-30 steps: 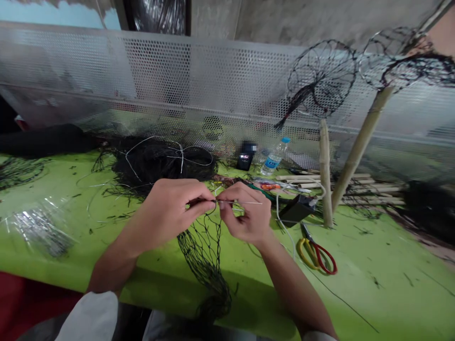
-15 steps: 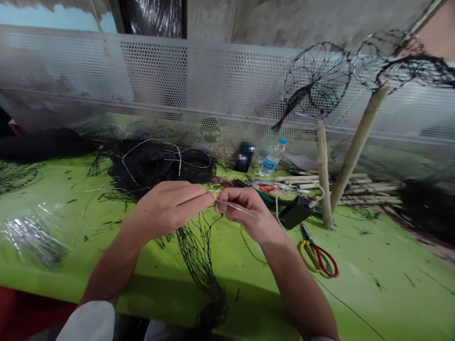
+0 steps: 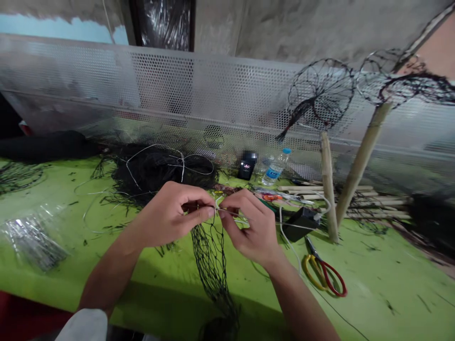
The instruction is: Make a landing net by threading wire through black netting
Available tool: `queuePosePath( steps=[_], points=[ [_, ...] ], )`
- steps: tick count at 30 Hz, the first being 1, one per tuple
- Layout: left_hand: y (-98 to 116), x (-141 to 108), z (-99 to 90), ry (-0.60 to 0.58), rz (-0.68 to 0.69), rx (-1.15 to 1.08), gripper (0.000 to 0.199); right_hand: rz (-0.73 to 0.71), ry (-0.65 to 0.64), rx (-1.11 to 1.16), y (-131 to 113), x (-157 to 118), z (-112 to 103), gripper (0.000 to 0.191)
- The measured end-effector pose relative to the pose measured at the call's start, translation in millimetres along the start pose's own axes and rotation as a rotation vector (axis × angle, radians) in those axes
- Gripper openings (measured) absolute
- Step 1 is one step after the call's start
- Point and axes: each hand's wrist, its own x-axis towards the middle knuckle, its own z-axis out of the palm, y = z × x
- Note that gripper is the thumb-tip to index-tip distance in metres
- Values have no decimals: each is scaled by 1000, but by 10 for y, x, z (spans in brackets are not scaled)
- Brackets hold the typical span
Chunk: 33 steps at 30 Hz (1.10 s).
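Near the middle of the view, my left hand [image 3: 177, 210] and my right hand [image 3: 250, 225] meet fingertip to fingertip. Both pinch a thin metal wire [image 3: 232, 213], whose free end runs to the right past my right fingers. Black netting [image 3: 209, 260] hangs from the pinch point down over the table's front edge; its lower end is in shadow. Whether the mesh is threaded on the wire or only touches it, I cannot make out. Behind my left hand lies a dark heap of black netting [image 3: 159, 168] with loops of silvery wire on top.
Scissors [image 3: 323, 270] with yellow and red handles lie right of my right arm, near a black power adapter [image 3: 300, 224]. A water bottle [image 3: 275, 168] and a phone [image 3: 247, 168] stand behind. Wooden sticks [image 3: 330, 189] hold netted hoops. A plastic bag [image 3: 35, 237] lies left.
My right hand has turned, its thumb and fingers now pinching the wire from the right. My left thumb shows now. The hanging netting sits slightly further right, and the whole view has shifted a little.
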Motion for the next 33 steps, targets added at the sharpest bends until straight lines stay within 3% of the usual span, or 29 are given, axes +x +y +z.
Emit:
queuePosePath(
  steps=[5, 12, 22, 26, 30, 33],
  points=[
    [-4, 0, -13, -92, -92, -97, 17, -91, -8, 74, 13, 6, -23, 30],
    [28, 0, -15, -187, -106, -153, 12, -105, -54, 215, 36, 35, -98, 16],
    [6, -11, 0, -186, -116, -181, 10, -167, 63, 128, 66, 2, -19, 12],
    [21, -32, 3, -112, 1, -68, 7, -154, 102, 101, 29, -5, 8, 12],
    [-13, -36, 67, 21, 267, 165, 7, -112, 167, 99, 14, -42, 38, 14],
    [-70, -24, 151, 113, 441, 401, 10, 48, 202, 147, -6, -66, 56, 11]
  ],
)
